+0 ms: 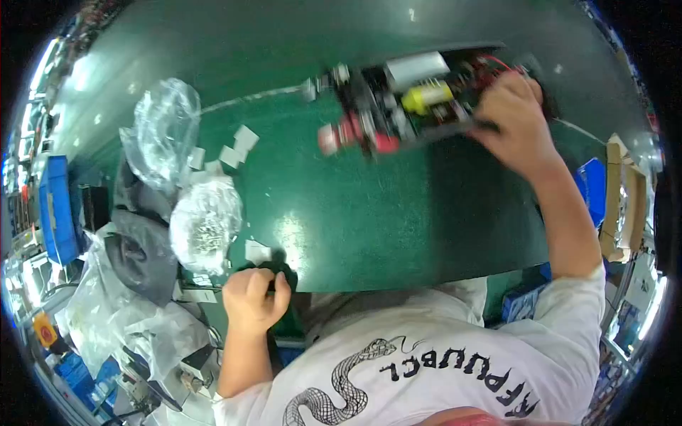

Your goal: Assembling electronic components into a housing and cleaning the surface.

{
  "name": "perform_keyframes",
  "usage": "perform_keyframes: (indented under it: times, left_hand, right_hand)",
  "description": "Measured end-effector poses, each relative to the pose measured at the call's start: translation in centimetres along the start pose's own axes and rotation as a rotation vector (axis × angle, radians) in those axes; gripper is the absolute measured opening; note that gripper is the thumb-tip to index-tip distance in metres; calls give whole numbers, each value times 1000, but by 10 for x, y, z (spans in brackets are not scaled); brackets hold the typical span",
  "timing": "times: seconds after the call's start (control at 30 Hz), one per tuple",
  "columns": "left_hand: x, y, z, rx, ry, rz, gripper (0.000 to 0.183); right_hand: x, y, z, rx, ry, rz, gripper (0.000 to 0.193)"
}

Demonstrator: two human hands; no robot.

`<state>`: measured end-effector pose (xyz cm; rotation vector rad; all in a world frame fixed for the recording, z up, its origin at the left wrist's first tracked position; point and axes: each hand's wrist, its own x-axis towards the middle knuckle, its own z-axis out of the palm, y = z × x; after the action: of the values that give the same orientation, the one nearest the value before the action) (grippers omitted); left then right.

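My right hand [511, 117] is closed on the right end of an open black electronics housing [455, 131] at the far side of the green table. The housing is tilted and smeared by motion. Inside it sit a yellow wrapped part [428, 96], a pale silver block [418, 69] and red wires; red and black pieces show at its left end. At the table's near edge, my left hand [254, 298] has its fingers curled and its thumb up. Whatever those fingers may hold is hidden. Small white paper pieces [257, 251] lie just beyond it.
Clear plastic bags [165, 131] and a round clear-wrapped bundle [206, 224] lie on the table's left, by grey cloth [142, 255]. Blue bins [58, 209] stand off the left side; a blue bin [591, 190] and cardboard box [621, 202] stand at the right.
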<state>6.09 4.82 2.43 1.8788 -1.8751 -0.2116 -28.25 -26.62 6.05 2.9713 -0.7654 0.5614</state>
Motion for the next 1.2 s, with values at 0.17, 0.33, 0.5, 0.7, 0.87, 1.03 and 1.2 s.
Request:
perform_keyframes:
  times: [0.17, 0.33, 0.5, 0.7, 0.87, 1.03, 1.2]
  left_hand:
    - [6, 14, -1, 40, 57, -56, 17]
    - [0, 20, -1, 20, 87, -152, 16]
    - [2, 21, -3, 32, 89, -210, 19]
    - [3, 24, -4, 29, 50, -244, 20]
    - [-4, 18, -8, 14, 44, -272, 20]
    - [-3, 24, -9, 39, 92, -209, 21]
    - [-8, 21, -6, 44, 80, -198, 22]
  right_hand:
    - [107, 71, 51, -496, 251, 431, 35]
    - [130, 4, 55, -385, 159, 235, 37]
    - [20, -32, -13, -82, -63, 223, 26]
    - [-172, 71, -133, -420, -430, 1041, 19]
    - [-198, 60, -141, -119, -665, 1079, 24]
    - [-221, 83, -126, -261, -524, 1003, 19]
    - [-215, 82, -127, -233, -331, 1024, 16]
